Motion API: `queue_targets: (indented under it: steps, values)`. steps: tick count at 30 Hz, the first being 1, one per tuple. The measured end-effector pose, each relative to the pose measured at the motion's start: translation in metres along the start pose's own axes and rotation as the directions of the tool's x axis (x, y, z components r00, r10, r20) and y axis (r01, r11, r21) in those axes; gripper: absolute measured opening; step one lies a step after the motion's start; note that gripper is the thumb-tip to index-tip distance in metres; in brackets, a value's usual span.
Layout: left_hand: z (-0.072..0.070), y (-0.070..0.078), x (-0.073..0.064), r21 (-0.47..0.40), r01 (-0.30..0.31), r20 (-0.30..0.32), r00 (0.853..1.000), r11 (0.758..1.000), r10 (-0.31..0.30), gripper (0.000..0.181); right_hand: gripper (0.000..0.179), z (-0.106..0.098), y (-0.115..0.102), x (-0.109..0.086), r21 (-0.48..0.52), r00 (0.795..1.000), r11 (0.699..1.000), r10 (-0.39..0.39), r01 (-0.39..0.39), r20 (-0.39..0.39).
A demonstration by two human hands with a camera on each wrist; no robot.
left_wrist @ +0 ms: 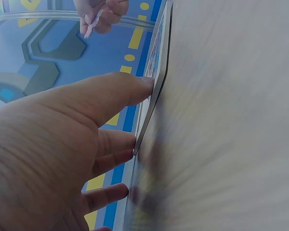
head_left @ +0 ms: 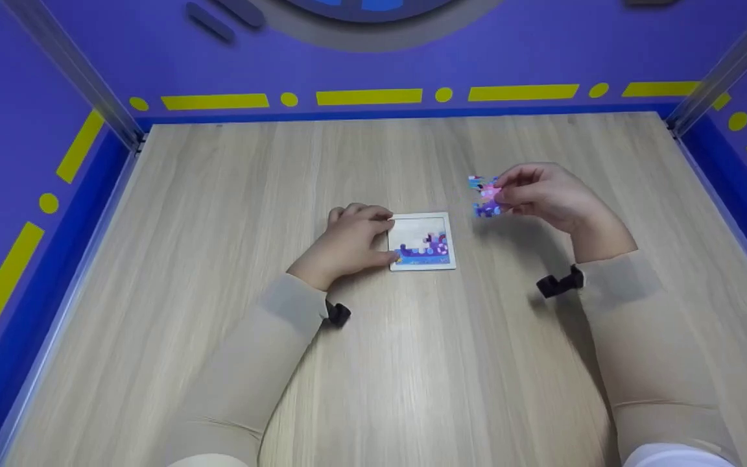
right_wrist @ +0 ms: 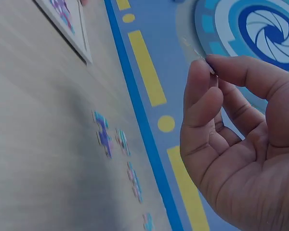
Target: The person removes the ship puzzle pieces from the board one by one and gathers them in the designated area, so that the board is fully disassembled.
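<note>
A small square jigsaw puzzle tray point(head_left: 421, 215) with a white frame lies on the table, its lower part filled with purple and blue pieces. At the tray's left side, my left hand point(head_left: 357, 241) rests on the frame. Its thumb point(left_wrist: 130, 89) presses the edge from above in the left wrist view, and fingertips touch the side. To the right, my right hand point(head_left: 545, 194) pinches a pinkish puzzle piece point(left_wrist: 92, 25) between thumb and fingers, above the table. Edge-on in the right wrist view, the piece mostly hides behind the fingertips.
Several loose puzzle pieces point(right_wrist: 103, 132) lie on the wooden table point(head_left: 270, 194) under and beside the right hand, which partly covers them in the head view. Purple-blue panels point(head_left: 373, 65) with yellow marks stand along the back and both sides.
</note>
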State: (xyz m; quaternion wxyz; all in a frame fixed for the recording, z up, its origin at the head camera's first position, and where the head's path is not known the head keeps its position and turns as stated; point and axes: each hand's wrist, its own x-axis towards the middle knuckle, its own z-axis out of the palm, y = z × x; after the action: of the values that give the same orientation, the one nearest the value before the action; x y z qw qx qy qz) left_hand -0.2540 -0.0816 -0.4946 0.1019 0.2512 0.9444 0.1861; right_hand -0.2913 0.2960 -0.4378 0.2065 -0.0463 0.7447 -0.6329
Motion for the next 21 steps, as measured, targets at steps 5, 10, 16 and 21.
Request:
queue_targets:
  steps: [5, 10, 16, 21]
  values:
    - [-0.001, 0.0, 0.0, -0.006, 0.0, 0.004, 1.0, 1.0, 0.0, 0.075, 0.013, -0.018, 0.006, 0.0, -0.036, 0.997, 0.999, 0.031, -0.034, -0.063]
    - [-0.001, -0.001, 0.0, -0.006, 0.0, 0.005, 1.0, 1.0, 0.0, 0.074, 0.014, -0.032, 0.012, 0.002, -0.07, 0.987, 0.993, 0.089, -0.099, -0.13]
    - [0.0, -0.001, 0.0, 0.007, 0.005, 0.006, 1.0, 1.0, -0.005, 0.073, 0.012, -0.041, 0.02, 0.005, -0.107, 0.978, 0.981, 0.145, -0.161, -0.148]
    - [0.0, 0.0, 0.0, 0.005, 0.003, 0.004, 1.0, 1.0, -0.003, 0.073, 0.018, -0.041, 0.027, 0.009, -0.199, 0.978, 0.964, 0.145, -0.174, -0.151]
